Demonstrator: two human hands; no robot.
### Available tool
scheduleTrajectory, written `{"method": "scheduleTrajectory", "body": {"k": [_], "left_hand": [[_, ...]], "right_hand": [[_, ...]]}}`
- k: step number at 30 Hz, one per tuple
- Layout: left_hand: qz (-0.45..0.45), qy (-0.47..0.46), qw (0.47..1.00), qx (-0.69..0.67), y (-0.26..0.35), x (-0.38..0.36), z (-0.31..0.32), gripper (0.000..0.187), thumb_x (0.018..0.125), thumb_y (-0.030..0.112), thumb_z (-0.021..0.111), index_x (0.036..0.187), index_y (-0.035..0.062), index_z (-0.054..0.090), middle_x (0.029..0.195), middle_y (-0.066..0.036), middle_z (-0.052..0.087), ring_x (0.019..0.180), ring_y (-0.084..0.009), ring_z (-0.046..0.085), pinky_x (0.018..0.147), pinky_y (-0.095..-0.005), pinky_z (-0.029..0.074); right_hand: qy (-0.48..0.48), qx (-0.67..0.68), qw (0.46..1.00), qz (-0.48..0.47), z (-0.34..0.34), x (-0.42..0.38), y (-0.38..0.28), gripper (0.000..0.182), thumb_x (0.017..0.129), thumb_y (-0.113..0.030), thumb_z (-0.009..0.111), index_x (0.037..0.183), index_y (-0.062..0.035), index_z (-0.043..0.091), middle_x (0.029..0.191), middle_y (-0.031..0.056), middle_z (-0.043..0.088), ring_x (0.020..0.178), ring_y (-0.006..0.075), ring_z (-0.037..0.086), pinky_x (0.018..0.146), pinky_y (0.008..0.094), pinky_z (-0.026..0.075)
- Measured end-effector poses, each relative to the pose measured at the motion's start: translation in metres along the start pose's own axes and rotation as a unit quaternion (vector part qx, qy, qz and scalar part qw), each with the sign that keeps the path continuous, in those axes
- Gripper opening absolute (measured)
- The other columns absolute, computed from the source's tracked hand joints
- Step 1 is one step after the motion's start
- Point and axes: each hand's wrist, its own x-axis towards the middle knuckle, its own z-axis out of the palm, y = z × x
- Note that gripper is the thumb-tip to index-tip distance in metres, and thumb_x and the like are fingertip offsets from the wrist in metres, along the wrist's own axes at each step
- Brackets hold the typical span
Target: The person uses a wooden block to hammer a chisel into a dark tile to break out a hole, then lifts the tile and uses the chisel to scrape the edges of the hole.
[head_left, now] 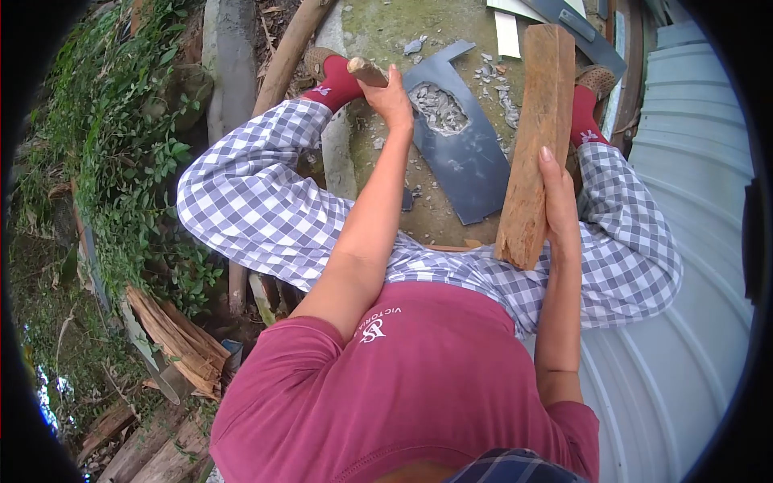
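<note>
My left hand (pixel 390 101) is closed around a short, round wooden stick (pixel 368 72); its blunt end shows, and the rest is hidden by the hand. My right hand (pixel 560 189) grips the side of a long, thick wooden block (pixel 538 137), thumb on its upper face. The block leans over my thigh, its near end rough and worn. Between my legs lies a flat dark grey board (pixel 471 173) carrying a heap of broken grey pieces (pixel 439 109). The left hand is beside the board's far end.
Loose grey fragments (pixel 509 109) are scattered on the mossy concrete ground (pixel 374 32). More flat boards (pixel 576 28) lie at the far right. Corrugated metal sheeting (pixel 684 161) borders my right side. Vines (pixel 129 177), a log (pixel 286 56) and split wood (pixel 181 338) are on the left.
</note>
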Motion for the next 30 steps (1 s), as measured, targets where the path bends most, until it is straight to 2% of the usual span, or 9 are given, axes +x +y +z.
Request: {"method": "scheduleTrajectory", "body": {"k": [6, 11, 13, 20, 22, 26, 28, 29, 30], "left_hand": [[0.032, -0.058, 0.996, 0.051, 0.049, -0.008, 0.000, 0.061, 0.077, 0.016, 0.070, 0.125, -0.0074, 0.041, 0.112, -0.023, 0.055, 0.105, -0.0300, 0.054, 0.094, -0.0356, 0.039], [-0.029, -0.029, 0.998, -0.057, -0.002, 0.027, 0.001, 0.064, 0.077, 0.017, 0.071, 0.127, -0.0080, 0.040, 0.116, -0.024, 0.054, 0.108, -0.0296, 0.053, 0.095, -0.0364, 0.038], [0.076, 0.031, 0.996, -0.023, -0.009, 0.030, 0.006, 0.051, 0.077, 0.007, 0.070, 0.119, -0.0034, 0.043, 0.088, -0.008, 0.055, 0.065, -0.0127, 0.054, 0.055, -0.0270, 0.047], [0.035, 0.046, 0.998, -0.001, -0.018, 0.028, 0.008, 0.051, 0.076, 0.009, 0.071, 0.118, -0.0034, 0.043, 0.082, -0.007, 0.056, 0.064, -0.0134, 0.054, 0.056, -0.0277, 0.046], [-0.051, -0.007, 0.998, -0.036, -0.006, 0.022, 0.003, 0.065, 0.076, 0.019, 0.071, 0.126, -0.0084, 0.040, 0.115, -0.024, 0.054, 0.107, -0.0320, 0.053, 0.094, -0.0376, 0.038], [-0.053, 0.003, 0.999, -0.013, -0.001, 0.021, 0.005, 0.062, 0.076, 0.019, 0.071, 0.124, -0.0084, 0.041, 0.112, -0.023, 0.055, 0.103, -0.0317, 0.054, 0.092, -0.0377, 0.040], [0.068, 0.070, 0.994, 0.043, -0.008, 0.023, 0.008, 0.053, 0.075, 0.012, 0.072, 0.117, -0.0047, 0.045, 0.086, -0.010, 0.058, 0.068, -0.0171, 0.056, 0.062, -0.0309, 0.048], [0.068, 0.070, 0.994, 0.042, -0.012, 0.023, 0.008, 0.053, 0.075, 0.012, 0.072, 0.117, -0.0047, 0.045, 0.086, -0.010, 0.058, 0.068, -0.0171, 0.056, 0.062, -0.0309, 0.048], [0.009, 0.044, 0.999, 0.012, -0.007, 0.022, 0.006, 0.057, 0.076, 0.016, 0.071, 0.121, -0.0065, 0.043, 0.098, -0.017, 0.057, 0.085, -0.0246, 0.055, 0.076, -0.0344, 0.044]], "right_hand": [[0.009, -0.198, 0.975, -0.100, 0.031, 0.002, -0.060, 0.058, 0.086, -0.048, 0.058, 0.114, 0.0031, 0.055, 0.098, 0.0115, 0.061, 0.089, 0.0172, 0.058, 0.080, 0.0318, 0.045], [0.000, -0.227, 0.967, -0.113, 0.058, 0.011, -0.084, 0.060, 0.084, -0.050, 0.059, 0.114, 0.0027, 0.056, 0.099, 0.0124, 0.062, 0.091, 0.0177, 0.058, 0.081, 0.0320, 0.045], [0.000, -0.235, 0.965, -0.118, 0.066, 0.012, -0.085, 0.061, 0.084, -0.051, 0.059, 0.113, 0.0030, 0.057, 0.099, 0.0125, 0.062, 0.091, 0.0177, 0.058, 0.081, 0.0318, 0.045], [-0.022, -0.227, 0.967, -0.113, 0.072, 0.007, -0.077, 0.061, 0.084, -0.051, 0.058, 0.112, 0.0033, 0.057, 0.097, 0.0117, 0.062, 0.089, 0.0171, 0.057, 0.080, 0.0314, 0.044], [-0.020, -0.227, 0.967, -0.109, 0.071, 0.006, -0.076, 0.061, 0.085, -0.051, 0.058, 0.112, 0.0036, 0.057, 0.097, 0.0117, 0.061, 0.089, 0.0170, 0.057, 0.079, 0.0312, 0.044], [-0.016, -0.218, 0.971, -0.098, 0.069, 0.006, -0.074, 0.061, 0.085, -0.050, 0.057, 0.113, 0.0034, 0.056, 0.096, 0.0119, 0.061, 0.088, 0.0169, 0.057, 0.079, 0.0310, 0.044], [-0.015, -0.222, 0.970, -0.098, 0.070, 0.007, -0.075, 0.061, 0.085, -0.051, 0.057, 0.114, 0.0032, 0.056, 0.096, 0.0121, 0.062, 0.088, 0.0169, 0.058, 0.079, 0.0312, 0.045], [-0.018, -0.239, 0.965, -0.103, 0.071, 0.009, -0.079, 0.062, 0.085, -0.051, 0.057, 0.114, 0.0031, 0.056, 0.096, 0.0127, 0.062, 0.088, 0.0177, 0.058, 0.078, 0.0318, 0.045], [-0.021, -0.256, 0.960, -0.108, 0.074, 0.010, -0.083, 0.063, 0.084, -0.052, 0.057, 0.115, 0.0030, 0.056, 0.096, 0.0133, 0.062, 0.087, 0.0185, 0.059, 0.077, 0.0324, 0.046]]}}
